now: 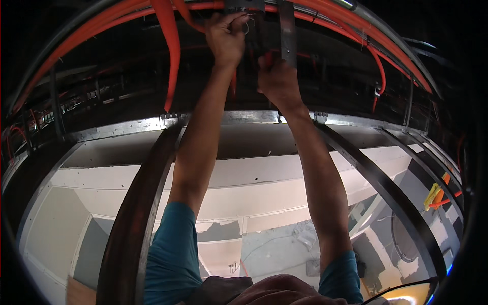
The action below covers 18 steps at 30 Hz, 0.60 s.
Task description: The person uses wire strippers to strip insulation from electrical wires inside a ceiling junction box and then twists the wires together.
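Fingers of the left hand [226, 38] pinch a wire hook [247, 24]; right hand [277, 81] grips a metal strap [287, 33].

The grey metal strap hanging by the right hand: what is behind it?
Behind the metal strap, orange conduits run across the dark ceiling space. The right hand covers the strap's lower end, so what it grips is hidden. The left hand touches a wire hook.

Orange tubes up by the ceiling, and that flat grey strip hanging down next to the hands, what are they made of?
The orange tubes look like bendy plastic conduit: bright, smooth, curving in loose arcs. The flat grey strip looks like thin sheet metal, probably galvanised steel: dull silver with a soft sheen and straight edges. The right hand is right below it; the left hand reaches a small wire hook, seemingly bare metal.
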Available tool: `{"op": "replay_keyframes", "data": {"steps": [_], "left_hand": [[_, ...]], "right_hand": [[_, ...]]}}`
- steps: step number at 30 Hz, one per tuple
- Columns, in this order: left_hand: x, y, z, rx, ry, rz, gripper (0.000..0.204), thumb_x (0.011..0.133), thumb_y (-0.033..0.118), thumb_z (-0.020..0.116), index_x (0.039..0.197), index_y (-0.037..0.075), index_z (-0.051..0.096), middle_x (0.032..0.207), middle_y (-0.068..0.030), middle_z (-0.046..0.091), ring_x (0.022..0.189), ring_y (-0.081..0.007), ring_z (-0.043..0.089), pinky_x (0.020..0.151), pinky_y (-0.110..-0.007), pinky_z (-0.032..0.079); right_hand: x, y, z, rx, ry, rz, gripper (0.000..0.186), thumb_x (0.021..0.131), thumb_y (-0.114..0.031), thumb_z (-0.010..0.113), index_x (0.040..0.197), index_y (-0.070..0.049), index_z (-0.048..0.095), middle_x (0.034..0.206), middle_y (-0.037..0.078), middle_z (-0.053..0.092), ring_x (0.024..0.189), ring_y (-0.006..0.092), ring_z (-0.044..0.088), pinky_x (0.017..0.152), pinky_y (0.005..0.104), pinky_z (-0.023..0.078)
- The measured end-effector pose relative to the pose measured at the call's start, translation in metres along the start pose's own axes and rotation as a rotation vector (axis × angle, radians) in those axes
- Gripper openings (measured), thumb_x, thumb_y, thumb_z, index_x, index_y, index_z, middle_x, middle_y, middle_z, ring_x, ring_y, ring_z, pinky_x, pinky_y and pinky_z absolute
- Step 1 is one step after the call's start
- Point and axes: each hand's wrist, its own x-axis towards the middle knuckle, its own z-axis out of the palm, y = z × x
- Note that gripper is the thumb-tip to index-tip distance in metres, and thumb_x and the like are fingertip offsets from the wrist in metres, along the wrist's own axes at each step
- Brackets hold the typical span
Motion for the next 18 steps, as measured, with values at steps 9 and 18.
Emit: {"op": "replay_keyframes", "data": {"steps": [9,18], "left_hand": [[0.003,0.012,0.007,-0.153,0.061,-0.088,0.009,0.082,0.012,0.079,0.089,0.007,0.079,0.080,-0.0126,0.066,0.077,-0.0279,0.064,0.072,-0.040,0.050],[0.005,0.016,0.006,-0.249,0.004,-0.273,0.012,0.083,0.010,0.078,0.091,0.002,0.078,0.088,-0.0153,0.072,0.081,-0.0247,0.070,0.077,-0.035,0.053]], "right_hand": [[0.006,0.028,0.047,0.438,0.194,0.001,0.026,0.101,-0.023,0.058,0.115,0.000,0.059,0.096,0.027,0.069,0.098,0.0489,0.065,0.081,0.0553,0.051],[0.024,0.034,0.071,0.259,0.181,-0.020,0.037,0.102,-0.034,0.058,0.124,-0.004,0.057,0.101,0.025,0.071,0.102,0.0442,0.069,0.079,0.0472,0.055]]}}
